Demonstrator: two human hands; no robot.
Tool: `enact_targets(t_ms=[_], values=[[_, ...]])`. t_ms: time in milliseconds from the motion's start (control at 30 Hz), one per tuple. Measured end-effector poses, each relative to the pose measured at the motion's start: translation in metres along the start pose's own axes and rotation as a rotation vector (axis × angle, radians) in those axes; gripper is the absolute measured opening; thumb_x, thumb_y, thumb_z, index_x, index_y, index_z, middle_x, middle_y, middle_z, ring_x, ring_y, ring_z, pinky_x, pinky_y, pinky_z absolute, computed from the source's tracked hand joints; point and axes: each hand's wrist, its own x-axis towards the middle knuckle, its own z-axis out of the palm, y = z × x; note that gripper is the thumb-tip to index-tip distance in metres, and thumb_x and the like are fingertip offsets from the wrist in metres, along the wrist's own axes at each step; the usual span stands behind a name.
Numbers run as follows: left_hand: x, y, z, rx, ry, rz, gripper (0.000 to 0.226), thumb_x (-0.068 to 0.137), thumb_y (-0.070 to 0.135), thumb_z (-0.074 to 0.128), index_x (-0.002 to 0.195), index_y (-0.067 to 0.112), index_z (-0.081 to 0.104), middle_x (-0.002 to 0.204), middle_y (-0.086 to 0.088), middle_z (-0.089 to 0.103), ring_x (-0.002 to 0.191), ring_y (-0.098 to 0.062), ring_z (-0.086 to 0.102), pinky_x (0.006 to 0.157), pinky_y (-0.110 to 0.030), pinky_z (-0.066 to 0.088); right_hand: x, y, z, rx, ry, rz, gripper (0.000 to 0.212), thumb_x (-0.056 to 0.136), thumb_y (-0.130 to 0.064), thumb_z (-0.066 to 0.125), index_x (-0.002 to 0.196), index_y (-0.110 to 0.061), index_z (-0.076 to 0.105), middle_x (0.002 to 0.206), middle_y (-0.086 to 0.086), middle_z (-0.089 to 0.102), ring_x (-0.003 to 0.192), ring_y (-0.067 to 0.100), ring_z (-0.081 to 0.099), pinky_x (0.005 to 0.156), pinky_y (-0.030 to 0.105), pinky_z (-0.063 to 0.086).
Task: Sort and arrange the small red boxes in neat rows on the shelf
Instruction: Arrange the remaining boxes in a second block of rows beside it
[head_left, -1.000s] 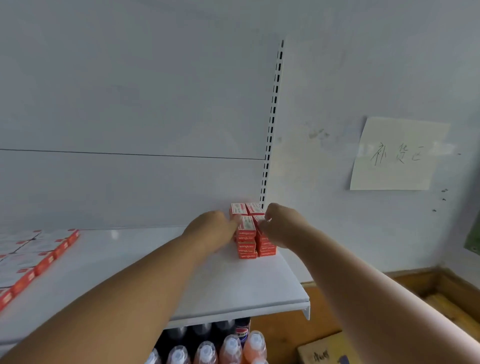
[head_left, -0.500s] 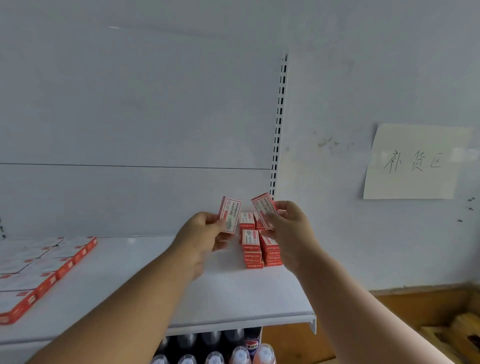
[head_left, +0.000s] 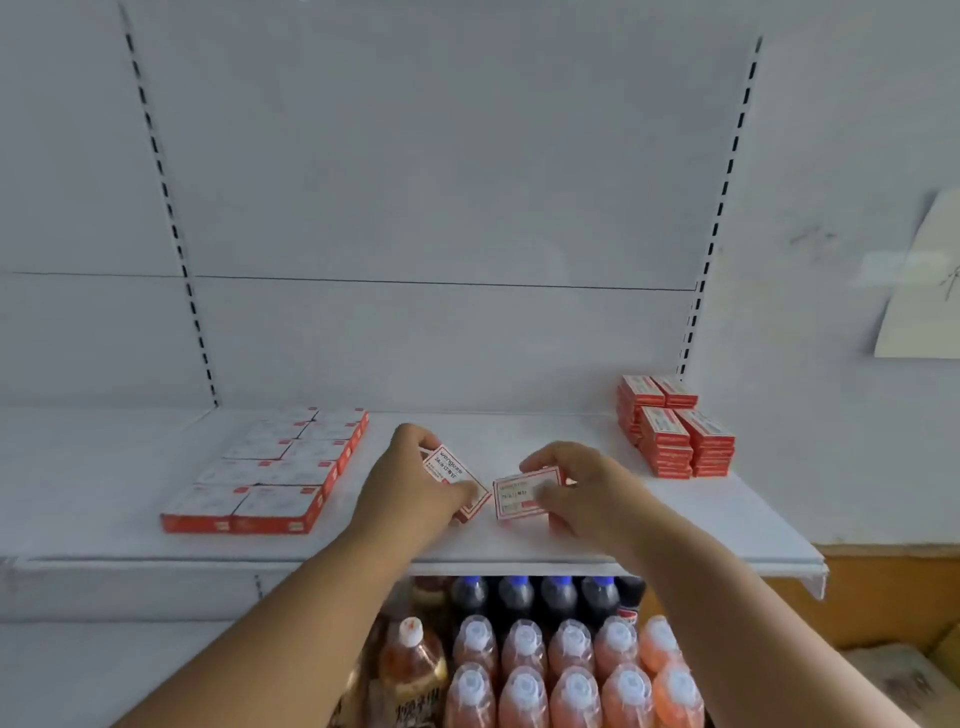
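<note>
My left hand (head_left: 415, 483) grips a small red-and-white box (head_left: 453, 475) over the middle of the white shelf (head_left: 519, 545). My right hand (head_left: 587, 493) holds a second small box (head_left: 522, 491) just to its right, label facing up. The two boxes sit close together, near or on the shelf surface; I cannot tell if they touch it. A flat block of neat rows of boxes (head_left: 275, 473) lies at the shelf's left. Stacks of small red boxes (head_left: 675, 426) stand at the back right corner.
The shelf's front lip (head_left: 623, 569) runs below my hands. Under it stand dark-capped bottles (head_left: 535, 597) and orange drink bottles (head_left: 571, 670). A paper note (head_left: 924, 291) hangs on the wall at the right. Slotted uprights (head_left: 711, 234) flank the back panel.
Both hands have carried their boxes from the right-hand stacks leftward and down to the shelf's middle. The view has swung left, bringing the flat rows into sight.
</note>
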Motion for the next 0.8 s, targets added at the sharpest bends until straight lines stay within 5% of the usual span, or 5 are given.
enact_targets(t_ms=[167,367,467,633,800], values=[[-0.004,-0.009,-0.015,0.589,0.028,0.259,0.048,0.087,0.051,0.062,0.125,0.028,0.042,0.121,-0.001,0.058,0.102,-0.020,0.059,0.070,-0.025,0.048,-0.003,-0.003,0.011,-0.576,0.031,-0.092,0.033,0.092,-0.033,0.053,0.125,-0.035,0.060,0.118,-0.003,0.054,0.092,0.016,0.059,0.075,0.024,0.048],[-0.007,-0.018,-0.036,0.734,-0.266,0.364,0.057,0.091,0.060,0.050,0.141,0.035,0.039,0.145,0.007,0.041,0.133,-0.018,0.037,0.105,-0.038,0.037,-0.012,0.000,0.000,-0.690,-0.058,-0.089,0.049,0.089,-0.037,0.064,0.136,-0.035,0.053,0.119,-0.007,0.049,0.101,0.012,0.052,0.086,0.025,0.040],[-0.007,-0.020,-0.039,0.727,-0.376,0.426,0.048,0.088,0.052,0.061,0.133,0.043,0.047,0.132,0.013,0.051,0.122,-0.013,0.041,0.100,-0.035,0.041,-0.015,-0.001,-0.002,-0.721,-0.052,-0.104,0.048,0.089,-0.038,0.065,0.135,-0.034,0.055,0.121,-0.007,0.051,0.098,0.010,0.051,0.081,0.023,0.042],[-0.004,-0.018,-0.020,0.626,-0.290,0.476,0.037,0.083,0.055,0.066,0.116,0.039,0.062,0.104,0.013,0.058,0.100,-0.012,0.046,0.082,-0.028,0.044,-0.019,-0.002,0.000,-0.675,-0.066,-0.100,0.046,0.088,-0.036,0.066,0.133,-0.035,0.057,0.111,-0.012,0.050,0.085,0.016,0.063,0.075,0.035,0.058],[-0.001,-0.012,-0.006,0.666,-0.236,0.495,0.034,0.082,0.061,0.064,0.109,0.041,0.063,0.100,0.015,0.060,0.099,-0.012,0.043,0.078,-0.030,0.044,-0.013,0.001,-0.008,-0.700,-0.073,-0.139,0.045,0.089,-0.033,0.065,0.133,-0.034,0.058,0.113,-0.013,0.052,0.094,0.010,0.055,0.083,0.025,0.047]])
